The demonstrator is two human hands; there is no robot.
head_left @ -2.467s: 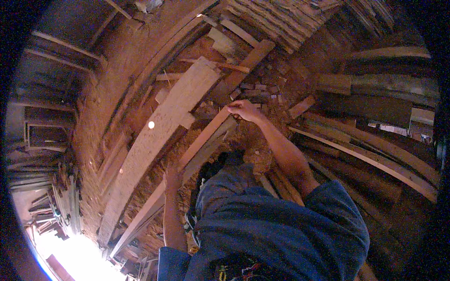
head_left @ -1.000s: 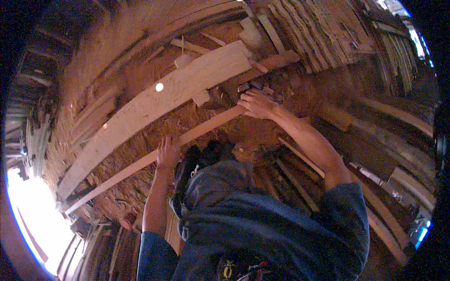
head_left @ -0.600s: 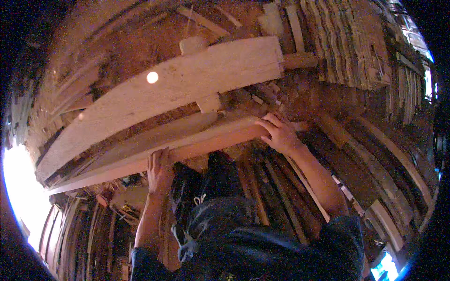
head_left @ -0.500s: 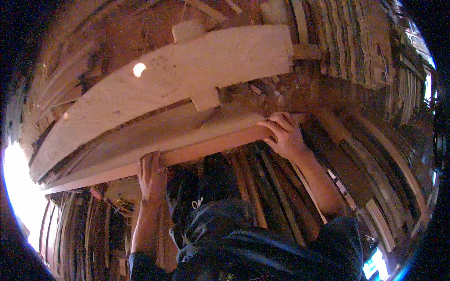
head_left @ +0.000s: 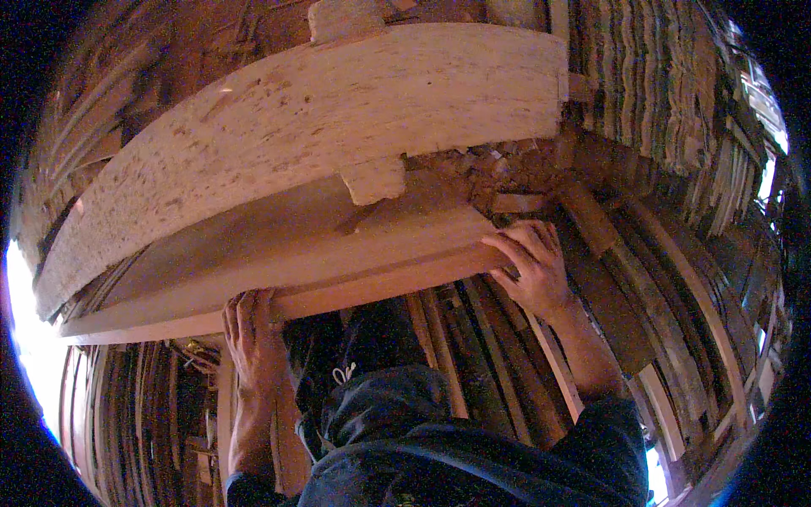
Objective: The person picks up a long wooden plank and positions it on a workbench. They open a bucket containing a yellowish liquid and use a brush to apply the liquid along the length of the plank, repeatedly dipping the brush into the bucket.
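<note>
A long pale wooden board (head_left: 389,279) lies across in front of my body, running from the bright left side to the right of centre. My left hand (head_left: 247,334) is closed on its near edge, fingers laid over the top and close together. At the board's right end, my right hand (head_left: 534,262) grips the corner with bent fingers; part of the thumb shows. Beyond the board is a wide, speckled wooden plank (head_left: 355,101), which looks curved in this view. A short wooden block (head_left: 374,179) sticks out from under its near edge.
Another block (head_left: 345,19) juts out at the plank's far edge. Stacked boards (head_left: 642,93) stand at the far right. Several long timbers (head_left: 676,270) lie at the right, and more upright boards (head_left: 135,414) are at the lower left. Wood scraps (head_left: 515,169) lie behind my right hand.
The plank and board appear larger and shifted in the view. The bright spot on the plank is gone. My hands keep their places on the board, the left sitting slightly further left in view.
</note>
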